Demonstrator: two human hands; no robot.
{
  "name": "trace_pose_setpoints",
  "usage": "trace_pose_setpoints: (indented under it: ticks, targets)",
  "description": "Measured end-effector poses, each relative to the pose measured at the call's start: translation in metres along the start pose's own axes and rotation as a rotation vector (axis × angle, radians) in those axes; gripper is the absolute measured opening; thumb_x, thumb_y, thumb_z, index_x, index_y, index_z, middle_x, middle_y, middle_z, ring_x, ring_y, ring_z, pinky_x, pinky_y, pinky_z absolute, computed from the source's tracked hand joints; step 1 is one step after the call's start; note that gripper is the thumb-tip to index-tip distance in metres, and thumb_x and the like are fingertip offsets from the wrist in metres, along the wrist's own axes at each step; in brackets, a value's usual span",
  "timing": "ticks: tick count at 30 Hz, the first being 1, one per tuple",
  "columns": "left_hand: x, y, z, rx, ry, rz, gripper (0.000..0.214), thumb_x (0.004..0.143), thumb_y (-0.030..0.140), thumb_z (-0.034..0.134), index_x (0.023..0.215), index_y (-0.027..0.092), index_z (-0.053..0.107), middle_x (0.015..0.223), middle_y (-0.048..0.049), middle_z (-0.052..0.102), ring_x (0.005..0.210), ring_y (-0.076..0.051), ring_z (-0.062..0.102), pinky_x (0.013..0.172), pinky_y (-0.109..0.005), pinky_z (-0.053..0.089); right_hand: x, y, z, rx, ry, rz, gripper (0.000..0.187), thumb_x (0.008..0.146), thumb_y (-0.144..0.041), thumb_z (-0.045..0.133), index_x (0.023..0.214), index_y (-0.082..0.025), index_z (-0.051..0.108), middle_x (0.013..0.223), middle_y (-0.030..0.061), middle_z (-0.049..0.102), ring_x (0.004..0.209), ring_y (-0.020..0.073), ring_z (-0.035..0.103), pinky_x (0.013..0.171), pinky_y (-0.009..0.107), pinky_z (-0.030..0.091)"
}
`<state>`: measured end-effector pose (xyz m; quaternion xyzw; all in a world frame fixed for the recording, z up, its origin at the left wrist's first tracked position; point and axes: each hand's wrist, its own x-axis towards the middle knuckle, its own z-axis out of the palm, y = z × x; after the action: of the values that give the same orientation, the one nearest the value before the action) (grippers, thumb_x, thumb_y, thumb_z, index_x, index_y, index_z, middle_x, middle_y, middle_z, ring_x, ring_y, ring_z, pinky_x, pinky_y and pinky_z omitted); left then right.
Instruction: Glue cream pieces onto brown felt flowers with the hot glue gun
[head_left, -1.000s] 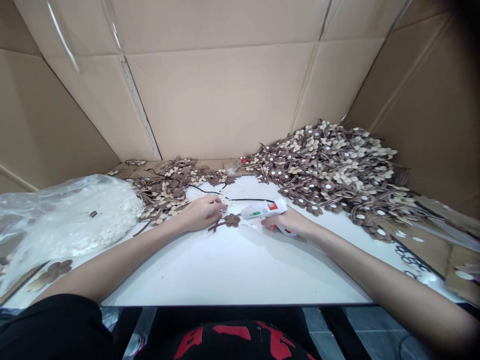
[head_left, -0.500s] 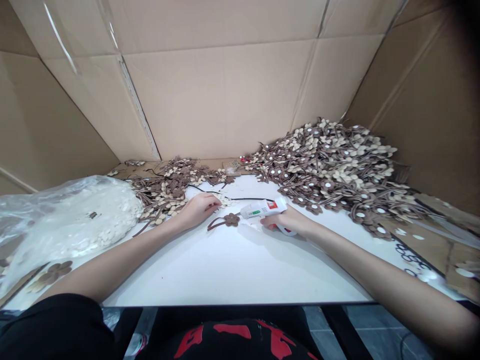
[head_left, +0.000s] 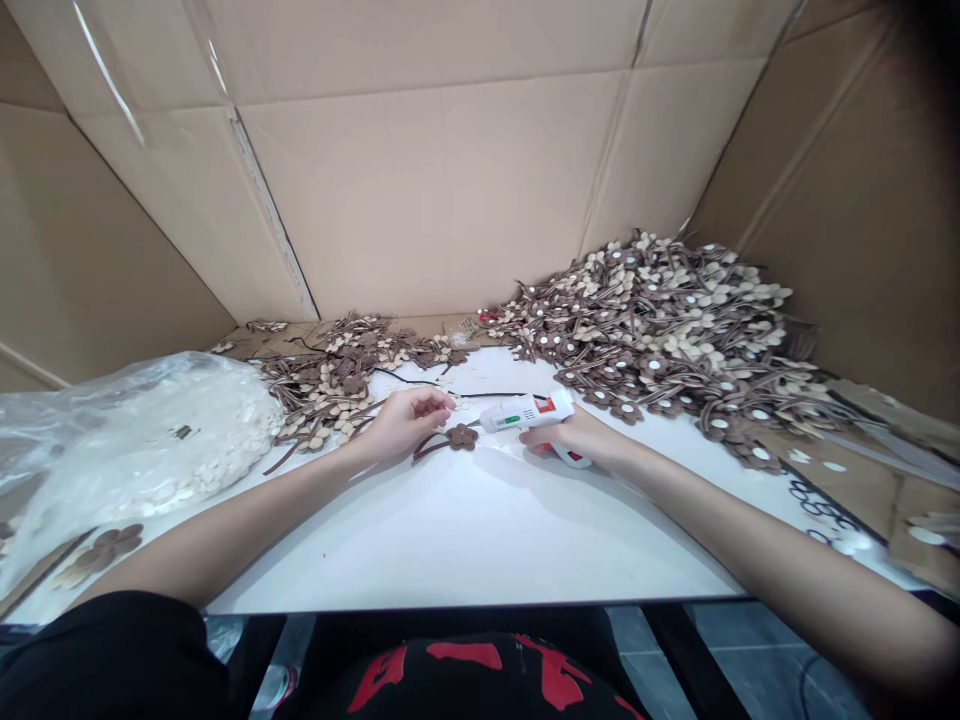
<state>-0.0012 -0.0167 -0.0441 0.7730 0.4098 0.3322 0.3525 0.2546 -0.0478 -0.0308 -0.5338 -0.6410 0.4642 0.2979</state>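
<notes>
My right hand [head_left: 562, 432] is wrapped round the grip of a white hot glue gun [head_left: 517, 415] with red and green parts. Its nozzle points left, close above a brown felt flower [head_left: 462, 437] lying on the white table [head_left: 465, 540]. A thin brown strap [head_left: 426, 447] loops out from the flower's left side. Just left of the flower and slightly above it is my left hand [head_left: 411, 420], thumb and fingers pinched together. Whatever may sit between those fingertips is too small to make out. Small white pieces [head_left: 469, 402] lie scattered behind the flower.
A big heap of brown and cream flowers with straps [head_left: 660, 320] fills the back right. A smaller pile [head_left: 330, 390] lies at back left, beside a clear plastic bag of white pieces [head_left: 180, 430]. Cardboard walls [head_left: 442, 190] enclose the table. A black cord [head_left: 495, 394] runs behind the gun.
My left hand has shifted a little to the right, away from the white pieces and closer to the flower. The glue gun and the flower have hardly moved.
</notes>
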Motion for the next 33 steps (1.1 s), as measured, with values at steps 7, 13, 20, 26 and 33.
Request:
trace_pose_setpoints:
  ticks: [7, 13, 20, 26, 33]
  targets:
    - [-0.004, 0.008, -0.001, 0.083, 0.000, 0.061, 0.019, 0.081, 0.033, 0.052, 0.084, 0.015, 0.058, 0.070, 0.0001, 0.059, 0.059, -0.010, 0.052, 0.054, -0.019, 0.040, 0.000, 0.000, 0.001, 0.046, 0.034, 0.014, 0.010, 0.056, -0.021, 0.061, 0.063, -0.016, 0.057, 0.058, 0.0003, 0.059, 0.052, 0.0130, 0.051, 0.045, 0.023, 0.036]
    - [-0.003, 0.008, -0.003, 0.299, -0.048, 0.243, 0.018, 0.084, 0.030, 0.050, 0.080, 0.018, 0.062, 0.081, -0.0020, 0.063, 0.075, -0.013, 0.057, 0.071, -0.024, 0.044, -0.001, -0.002, 0.001, 0.033, 0.040, 0.019, 0.011, 0.056, -0.022, 0.062, 0.064, -0.016, 0.057, 0.058, 0.0011, 0.060, 0.053, 0.0144, 0.052, 0.046, 0.024, 0.037]
    - [-0.005, 0.018, -0.002, 0.253, -0.045, 0.252, 0.017, 0.083, 0.028, 0.053, 0.078, 0.016, 0.063, 0.081, -0.0031, 0.063, 0.076, -0.013, 0.057, 0.070, -0.023, 0.043, -0.001, 0.000, 0.001, 0.040, 0.034, 0.014, 0.014, 0.056, -0.023, 0.062, 0.067, -0.016, 0.057, 0.061, 0.0008, 0.060, 0.053, 0.0140, 0.053, 0.047, 0.024, 0.038]
    - [-0.004, 0.021, 0.001, 0.242, -0.028, 0.173, 0.016, 0.081, 0.028, 0.054, 0.078, 0.016, 0.065, 0.079, -0.0019, 0.065, 0.072, -0.012, 0.056, 0.064, -0.021, 0.041, -0.001, 0.000, 0.001, 0.007, 0.005, -0.002, 0.011, 0.059, -0.024, 0.061, 0.063, -0.015, 0.055, 0.056, -0.0006, 0.057, 0.050, 0.0119, 0.048, 0.044, 0.023, 0.033]
    - [-0.006, 0.019, 0.003, 0.231, -0.015, 0.091, 0.021, 0.080, 0.032, 0.055, 0.076, 0.015, 0.066, 0.076, -0.0027, 0.065, 0.066, -0.012, 0.054, 0.060, -0.021, 0.042, -0.001, 0.001, -0.002, 0.031, -0.007, 0.027, 0.010, 0.058, -0.023, 0.062, 0.061, -0.016, 0.056, 0.056, 0.0005, 0.058, 0.052, 0.0134, 0.051, 0.045, 0.023, 0.035]
